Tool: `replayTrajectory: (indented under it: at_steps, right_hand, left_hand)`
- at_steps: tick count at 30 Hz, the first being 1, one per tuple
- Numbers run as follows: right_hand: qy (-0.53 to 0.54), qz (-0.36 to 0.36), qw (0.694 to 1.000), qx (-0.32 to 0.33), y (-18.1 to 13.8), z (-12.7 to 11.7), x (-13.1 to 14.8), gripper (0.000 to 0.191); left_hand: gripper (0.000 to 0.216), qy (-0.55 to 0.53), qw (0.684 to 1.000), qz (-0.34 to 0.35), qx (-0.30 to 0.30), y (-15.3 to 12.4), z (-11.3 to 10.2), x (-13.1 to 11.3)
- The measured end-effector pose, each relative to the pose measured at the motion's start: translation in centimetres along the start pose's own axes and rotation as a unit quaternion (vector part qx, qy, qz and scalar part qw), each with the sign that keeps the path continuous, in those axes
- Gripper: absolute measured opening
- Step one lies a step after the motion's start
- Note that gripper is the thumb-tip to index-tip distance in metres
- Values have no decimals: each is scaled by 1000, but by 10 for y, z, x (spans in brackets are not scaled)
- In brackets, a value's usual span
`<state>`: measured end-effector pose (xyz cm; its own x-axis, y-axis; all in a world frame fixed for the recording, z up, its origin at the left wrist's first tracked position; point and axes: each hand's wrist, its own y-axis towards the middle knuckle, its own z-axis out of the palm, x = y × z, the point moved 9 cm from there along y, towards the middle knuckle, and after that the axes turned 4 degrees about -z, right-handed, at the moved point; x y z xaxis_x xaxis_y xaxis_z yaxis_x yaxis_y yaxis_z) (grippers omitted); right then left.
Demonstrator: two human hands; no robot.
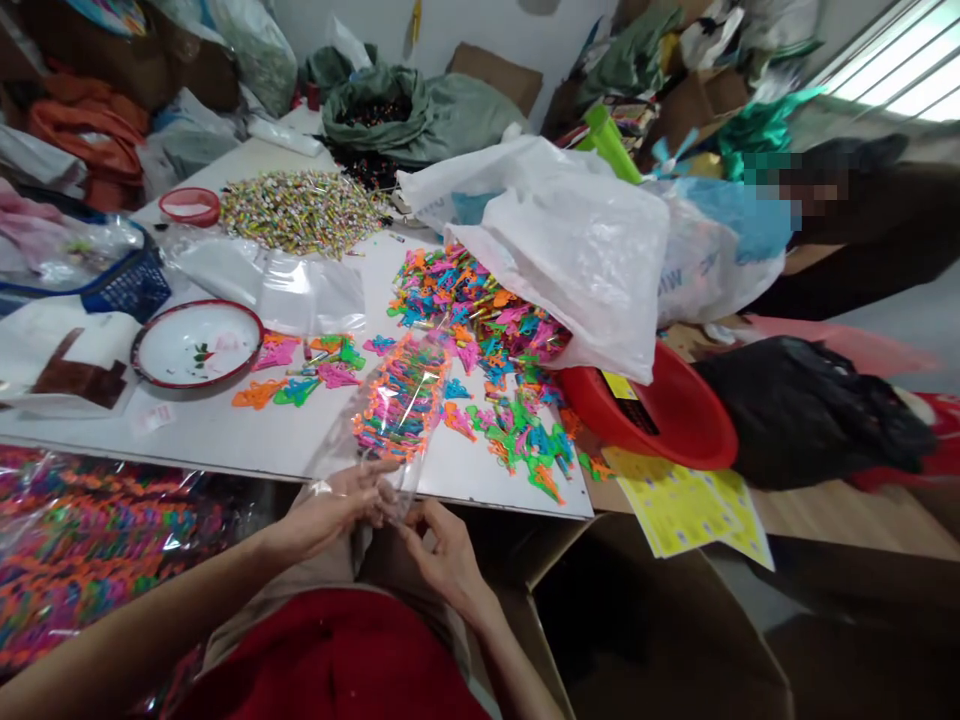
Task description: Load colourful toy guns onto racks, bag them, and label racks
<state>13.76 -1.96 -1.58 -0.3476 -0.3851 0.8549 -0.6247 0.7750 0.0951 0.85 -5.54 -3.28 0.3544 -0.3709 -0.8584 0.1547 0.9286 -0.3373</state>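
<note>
My left hand and my right hand both pinch the open near end of a long clear plastic bag at the table's front edge. The bag is packed with small colourful plastic toys and lies slanting away from me over the white table. A loose heap of the same pink, orange, green and blue toys spreads across the table behind it. More of them spill from a big white plastic sack.
A white enamel bowl with a red rim sits left. A pile of wrapped candies lies further back, a red basin and yellow sheets right. An open cardboard box stands by my right arm. Another person sits far right.
</note>
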Motion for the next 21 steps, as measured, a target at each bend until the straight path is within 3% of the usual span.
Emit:
replayTrajectory:
  at_steps: [2, 6, 9, 11, 13, 16, 19, 21]
  right_hand:
    - [12, 2, 1000, -3, 0, 1, 1, 16]
    - [23, 9, 1000, 12, -4, 15, -10, 21]
    - [5, -6, 997, 75, -6, 37, -22, 22]
    - [2, -22, 992, 123, -5, 49, -30, 24]
    - [7, -38, 986, 164, 1, 57, -34, 26]
    - [17, -51, 976, 209, 20, 67, -33, 28]
    - [47, -68, 966, 246, 48, 88, -20, 32]
    - [65, -85, 955, 275, 66, 111, -9, 37]
  left_hand:
    - [40, -139, 990, 0, -26, 9, 7, -11]
    - [31, -236, 970, 14, -56, 21, 10, -34]
    - [35, -243, 966, 64, -67, 19, 1, -79]
    - [36, -205, 969, 123, -70, 0, -10, -121]
    - [37, -129, 975, 154, -98, -38, -20, -156]
    - [36, 47, 958, 170, -226, -127, -34, -185]
    - [41, 126, 914, 122, -366, -226, -45, -173]
    - [39, 144, 897, 75, -411, -280, -45, -147]
